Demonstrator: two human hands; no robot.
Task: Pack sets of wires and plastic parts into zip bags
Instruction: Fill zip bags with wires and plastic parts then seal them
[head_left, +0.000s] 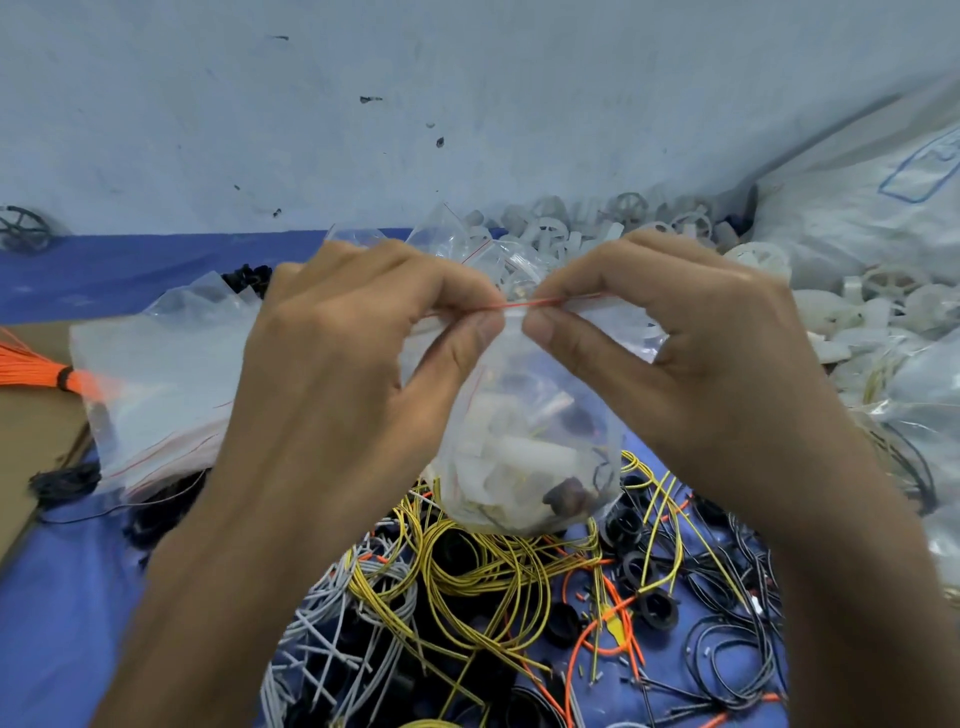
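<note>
A clear zip bag (524, 441) with a red seal line hangs in front of me, holding white plastic parts, dark rings and some wire. My left hand (353, 364) pinches the seal strip at its left between thumb and fingers. My right hand (670, 353) pinches the same strip just to the right, thumb tips almost meeting. Below the bag lies a tangle of yellow wires (483, 577), grey wires (332, 623), orange wires (602, 618) and black rings (657, 608) on the blue table (62, 597).
A stack of empty zip bags (150, 384) lies at the left, beside an orange wire bundle (31, 369) on cardboard. A heap of white plastic parts (623, 223) fills the back right, next to large plastic sacks (872, 187). Black wires (737, 660) lie at the right.
</note>
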